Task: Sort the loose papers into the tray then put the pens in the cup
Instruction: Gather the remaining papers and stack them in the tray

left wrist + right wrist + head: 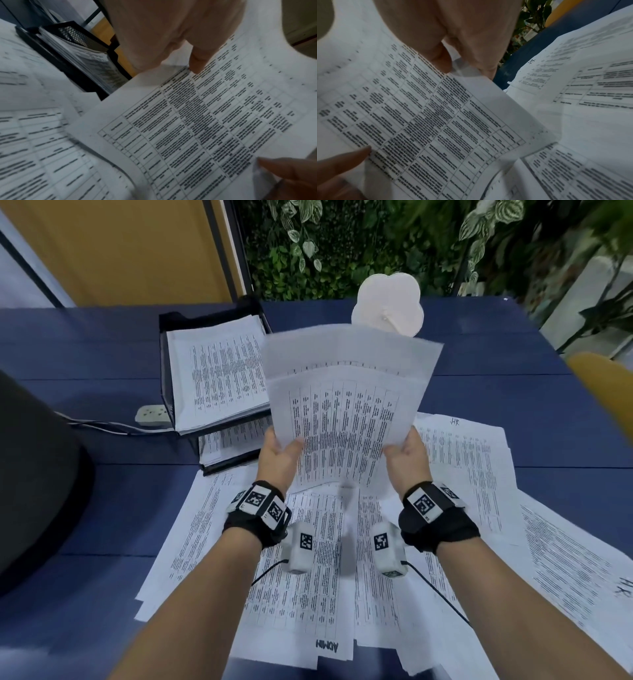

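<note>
Paper-sorting step. My left hand [279, 453] and right hand [407, 455] pinch printed sheets [346, 405] aloft; next: read heading, choose tray tier [164, 364].

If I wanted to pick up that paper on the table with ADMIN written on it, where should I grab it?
Probably by the near edge of the ADMIN paper, where the word is written, coming from the person's side. That edge lies on top of the loose papers and hangs slightly past them over the blue table, so fingers could slide under while a thumb presses on top.
</note>
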